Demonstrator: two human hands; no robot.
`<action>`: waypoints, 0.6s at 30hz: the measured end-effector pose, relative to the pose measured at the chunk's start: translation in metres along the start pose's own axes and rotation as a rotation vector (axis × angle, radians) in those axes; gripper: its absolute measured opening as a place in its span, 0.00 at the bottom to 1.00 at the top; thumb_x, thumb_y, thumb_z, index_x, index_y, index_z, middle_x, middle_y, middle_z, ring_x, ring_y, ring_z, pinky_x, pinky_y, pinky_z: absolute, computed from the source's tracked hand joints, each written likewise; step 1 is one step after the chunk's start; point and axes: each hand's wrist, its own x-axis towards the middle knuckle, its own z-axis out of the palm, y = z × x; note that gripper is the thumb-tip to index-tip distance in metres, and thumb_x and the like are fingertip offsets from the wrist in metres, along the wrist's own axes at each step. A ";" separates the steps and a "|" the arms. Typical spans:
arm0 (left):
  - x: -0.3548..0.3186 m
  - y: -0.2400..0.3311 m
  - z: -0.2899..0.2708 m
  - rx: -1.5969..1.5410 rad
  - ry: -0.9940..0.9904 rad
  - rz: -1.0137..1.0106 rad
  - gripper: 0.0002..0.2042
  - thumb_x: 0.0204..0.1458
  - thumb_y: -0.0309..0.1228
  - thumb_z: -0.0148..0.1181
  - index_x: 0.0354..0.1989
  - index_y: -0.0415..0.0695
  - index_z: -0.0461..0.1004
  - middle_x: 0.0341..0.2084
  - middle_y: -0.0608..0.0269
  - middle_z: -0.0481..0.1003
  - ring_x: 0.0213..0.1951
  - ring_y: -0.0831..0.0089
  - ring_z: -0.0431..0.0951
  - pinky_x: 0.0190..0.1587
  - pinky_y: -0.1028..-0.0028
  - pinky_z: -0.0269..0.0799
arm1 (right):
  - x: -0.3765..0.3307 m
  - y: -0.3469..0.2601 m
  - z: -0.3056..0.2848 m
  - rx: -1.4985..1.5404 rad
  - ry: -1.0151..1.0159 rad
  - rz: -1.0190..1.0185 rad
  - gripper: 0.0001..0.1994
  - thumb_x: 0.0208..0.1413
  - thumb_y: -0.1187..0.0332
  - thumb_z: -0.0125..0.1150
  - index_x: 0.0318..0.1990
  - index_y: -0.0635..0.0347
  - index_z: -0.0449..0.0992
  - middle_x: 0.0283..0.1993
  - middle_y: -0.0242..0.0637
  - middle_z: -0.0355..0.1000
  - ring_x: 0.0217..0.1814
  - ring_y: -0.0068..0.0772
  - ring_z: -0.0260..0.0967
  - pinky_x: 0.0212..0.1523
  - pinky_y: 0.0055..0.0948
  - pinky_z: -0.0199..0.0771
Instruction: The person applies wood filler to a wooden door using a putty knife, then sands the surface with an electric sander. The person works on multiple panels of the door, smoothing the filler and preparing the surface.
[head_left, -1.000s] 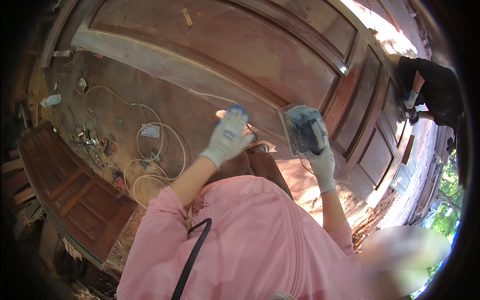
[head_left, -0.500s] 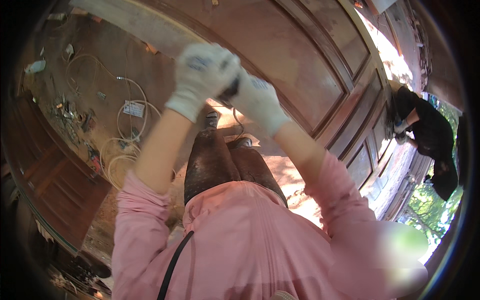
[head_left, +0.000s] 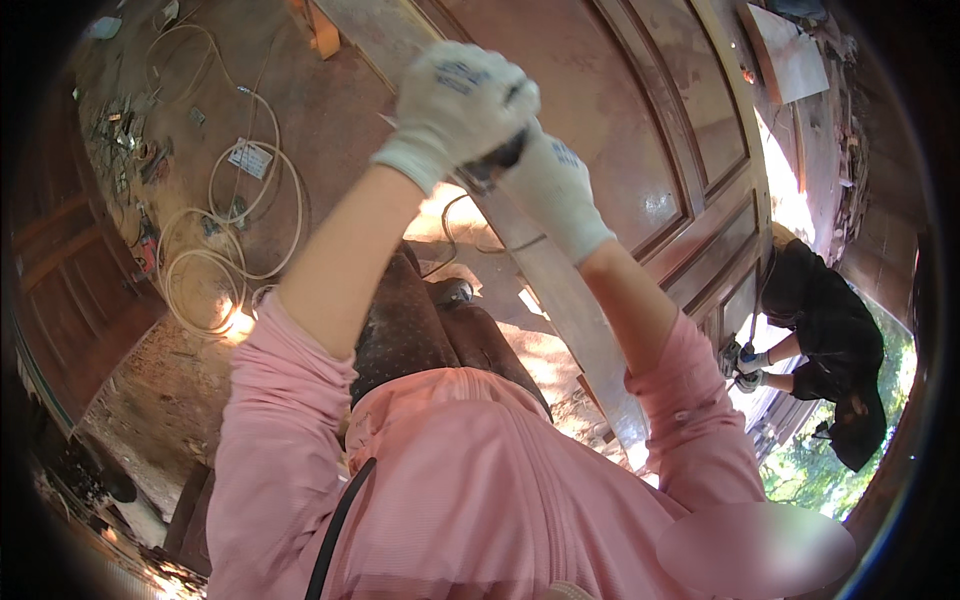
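Head view: a large panelled wooden door [head_left: 640, 150] lies flat, filling the upper frame. Above it, the gloved left hand [head_left: 455, 105] and right hand [head_left: 550, 185] both clasp a dark power tool [head_left: 492, 162], mostly hidden between them. A two-handed grip looks wise; the trailing cord [head_left: 470, 225] is best kept away from the tool.

A dark power tool [head_left: 492, 160] sat clasped between both gloved hands, mostly hidden. It was raised above the brown panelled door [head_left: 640, 150]. Its dark cord [head_left: 452, 225] trailed down nearer.
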 end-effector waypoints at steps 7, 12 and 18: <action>-0.043 0.085 0.035 -0.183 0.015 0.086 0.13 0.53 0.41 0.59 0.22 0.49 0.81 0.23 0.64 0.80 0.31 0.61 0.81 0.44 0.62 0.74 | -0.092 0.065 0.007 0.048 -0.135 0.207 0.39 0.53 0.42 0.67 0.65 0.57 0.65 0.46 0.52 0.81 0.49 0.57 0.79 0.50 0.50 0.76; -0.033 0.046 0.020 -0.122 0.070 0.040 0.13 0.53 0.42 0.59 0.23 0.49 0.81 0.23 0.63 0.80 0.32 0.61 0.81 0.43 0.61 0.75 | -0.053 0.027 0.001 -0.029 -0.063 0.116 0.34 0.54 0.44 0.67 0.60 0.59 0.69 0.44 0.52 0.81 0.48 0.57 0.79 0.49 0.50 0.77; 0.003 -0.052 -0.028 0.055 0.114 0.007 0.14 0.57 0.44 0.57 0.27 0.49 0.82 0.27 0.62 0.82 0.35 0.59 0.82 0.44 0.60 0.76 | 0.046 -0.040 0.002 -0.075 0.086 -0.153 0.22 0.55 0.56 0.64 0.51 0.61 0.73 0.42 0.50 0.82 0.47 0.54 0.81 0.49 0.49 0.79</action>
